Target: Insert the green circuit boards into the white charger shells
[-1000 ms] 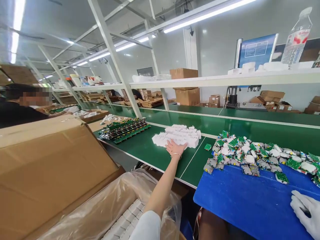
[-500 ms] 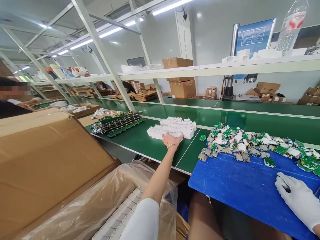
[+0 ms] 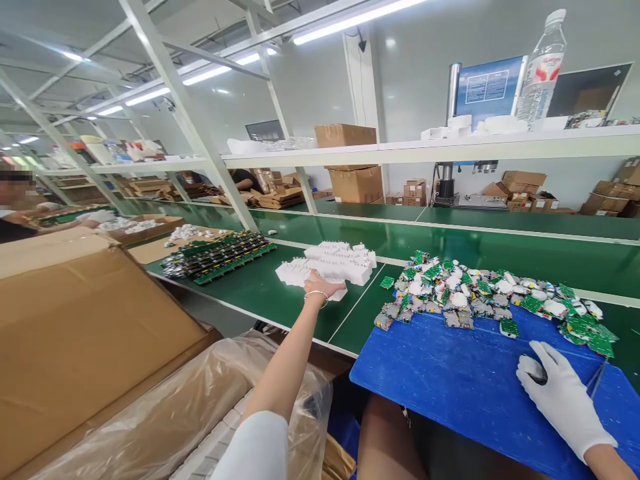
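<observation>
My bare left hand (image 3: 323, 287), with a bracelet at the wrist, reaches to the front of a block of white plastic housings (image 3: 345, 267) on the green bench. A white plastic housing (image 3: 340, 293) shows under its thumb, apart from the rows; the fingertips are partly hidden. My right hand (image 3: 555, 393), in a white glove, is over the blue mat (image 3: 440, 373), fingers curled round a dark tool (image 3: 538, 372). A thin shaft (image 3: 597, 379) shows past the far side of this hand. Small green circuit boards with white and grey parts (image 3: 450, 287) lie heaped beyond the mat.
Stacked long circuit boards (image 3: 225, 257) lie left of the white housings. A large carton (image 3: 90, 313) and a plastic-lined box (image 3: 235, 400) stand at my left. A shelf (image 3: 400, 152) with a water bottle (image 3: 543, 73) crosses above the bench (image 3: 240, 290). Another person sits far left.
The camera view has turned slightly right. My left hand now has a white housing slightly apart from the rows. My right hand has tilted, and the thin shaft shows beside it.
</observation>
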The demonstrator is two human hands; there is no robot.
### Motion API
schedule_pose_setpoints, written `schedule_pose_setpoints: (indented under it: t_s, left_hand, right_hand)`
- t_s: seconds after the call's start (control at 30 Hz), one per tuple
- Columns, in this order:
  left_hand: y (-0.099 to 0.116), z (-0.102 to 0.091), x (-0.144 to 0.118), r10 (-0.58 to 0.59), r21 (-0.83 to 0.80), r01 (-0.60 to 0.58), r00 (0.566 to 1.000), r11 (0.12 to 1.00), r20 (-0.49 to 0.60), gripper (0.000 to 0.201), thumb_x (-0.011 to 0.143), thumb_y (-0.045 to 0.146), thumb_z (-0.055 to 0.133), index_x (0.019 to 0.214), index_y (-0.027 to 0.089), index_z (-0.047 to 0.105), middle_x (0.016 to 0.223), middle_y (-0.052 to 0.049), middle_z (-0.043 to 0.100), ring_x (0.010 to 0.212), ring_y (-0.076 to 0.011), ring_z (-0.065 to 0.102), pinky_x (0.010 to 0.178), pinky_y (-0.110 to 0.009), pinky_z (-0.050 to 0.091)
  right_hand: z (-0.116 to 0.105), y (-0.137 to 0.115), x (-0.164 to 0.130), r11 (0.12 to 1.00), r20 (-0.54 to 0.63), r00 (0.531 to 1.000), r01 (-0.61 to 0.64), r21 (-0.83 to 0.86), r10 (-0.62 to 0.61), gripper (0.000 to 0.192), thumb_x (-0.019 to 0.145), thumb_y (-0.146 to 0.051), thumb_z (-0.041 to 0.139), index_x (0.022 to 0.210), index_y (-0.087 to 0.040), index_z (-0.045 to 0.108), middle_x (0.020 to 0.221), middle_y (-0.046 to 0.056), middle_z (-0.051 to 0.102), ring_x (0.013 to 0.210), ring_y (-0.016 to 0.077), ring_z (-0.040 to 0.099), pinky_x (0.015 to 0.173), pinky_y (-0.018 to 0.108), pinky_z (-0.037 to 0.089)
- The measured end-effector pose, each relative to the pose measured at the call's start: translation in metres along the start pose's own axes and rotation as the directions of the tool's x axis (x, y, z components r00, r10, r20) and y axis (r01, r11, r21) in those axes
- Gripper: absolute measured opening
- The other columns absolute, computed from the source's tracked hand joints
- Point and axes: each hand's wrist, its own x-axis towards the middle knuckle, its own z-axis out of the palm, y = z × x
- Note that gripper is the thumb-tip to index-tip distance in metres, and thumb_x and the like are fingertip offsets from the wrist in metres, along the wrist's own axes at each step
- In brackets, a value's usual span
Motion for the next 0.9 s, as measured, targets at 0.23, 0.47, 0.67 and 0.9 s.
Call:
schedule_pose_setpoints:
  t_s: [0.23, 0.47, 0.67, 0.9]
  left_hand:
    - [0.010, -0.019, -0.094, 0.053, -0.473, -0.007, 0.995, 0.881, 0.085, 0.093, 0.065, 0.058, 0.057, 0.140, 0.019, 0.017, 0.128, -0.016, 0.049, 0.117, -0.0363, 0.050, 0.096, -0.056, 0.040]
    - [0.029, 0.018, -0.274, 0.528, -0.795, 0.549, 0.609, 0.258, 0.592, 0.055, 0.072, 0.072, 0.033, 0.088, 0.028, 0.063, 0.116, -0.002, 0.064, 0.121, -0.0317, 0.049, 0.087, -0.048, 0.049]
    - [0.038, 0.070, -0.342, 0.562, -0.595, 0.785, 0.418, 0.172, 0.714, 0.068, 0.071, 0.074, 0.026, 0.106, 0.027, 0.061, 0.122, -0.005, 0.059, 0.125, -0.0299, 0.045, 0.094, -0.046, 0.043]
    - [0.034, 0.072, -0.347, 0.538, -0.471, 0.876, 0.346, 0.108, 0.768, 0.063, 0.067, 0.065, 0.041, 0.105, 0.019, 0.061, 0.107, -0.007, 0.064, 0.110, -0.0273, 0.054, 0.090, -0.039, 0.044]
  right_hand:
    - [-0.019, -0.011, -0.002, 0.949, 0.136, 0.985, -0.144, 0.282, 0.109, 0.051, 0.070, -0.050, 0.061, 0.109, -0.017, 0.066, 0.109, 0.010, 0.066, 0.104, 0.0294, 0.059, 0.097, 0.043, 0.044]
    - [-0.026, -0.018, -0.022, 0.687, 0.247, 0.919, -0.393, 0.611, 0.306, 0.056, 0.060, -0.049, 0.071, 0.106, -0.017, 0.062, 0.107, 0.008, 0.068, 0.097, 0.0258, 0.064, 0.089, 0.036, 0.052]
    - [-0.040, 0.002, -0.029, 0.601, 0.305, 0.904, -0.428, 0.675, 0.301, 0.059, 0.057, -0.045, 0.073, 0.109, -0.016, 0.064, 0.119, 0.010, 0.063, 0.106, 0.0293, 0.060, 0.101, 0.045, 0.044]
    - [-0.067, -0.028, -0.039, 0.535, 0.055, 0.994, -0.097, 0.839, 0.095, 0.043, 0.069, -0.036, 0.074, 0.109, -0.020, 0.067, 0.116, 0.008, 0.064, 0.094, 0.0247, 0.066, 0.085, 0.038, 0.057]
